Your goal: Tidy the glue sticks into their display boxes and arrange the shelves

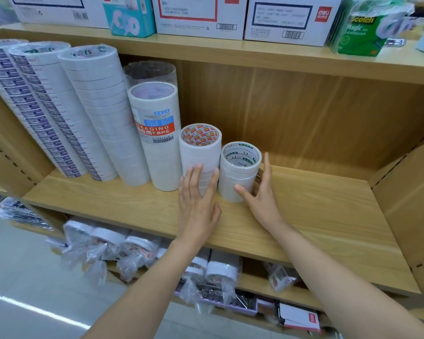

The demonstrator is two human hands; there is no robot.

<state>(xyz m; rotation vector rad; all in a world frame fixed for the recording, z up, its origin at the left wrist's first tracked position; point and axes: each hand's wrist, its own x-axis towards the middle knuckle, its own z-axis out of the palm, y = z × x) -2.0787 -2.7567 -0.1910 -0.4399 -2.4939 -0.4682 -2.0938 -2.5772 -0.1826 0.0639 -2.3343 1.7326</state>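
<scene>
On the middle wooden shelf (303,216) stand two short stacks of white tape rolls. My left hand (197,204) lies flat with straight fingers against the front of the red-printed tape stack (200,148). My right hand (261,192) cups the green-printed tape stack (240,165), thumb in front and fingers round its right side. To their left stand a taller packaging tape tube (157,133) and several long leaning stacks of tape rolls (96,106). No glue sticks show in this view.
White cartons (286,18) and green Scotch tape packs (360,30) sit on the top shelf. The shelf below holds bagged tape rolls (103,243), binder clips (213,294) and small packets. A side panel (406,192) bounds the shelf at right; bare board lies right of the stacks.
</scene>
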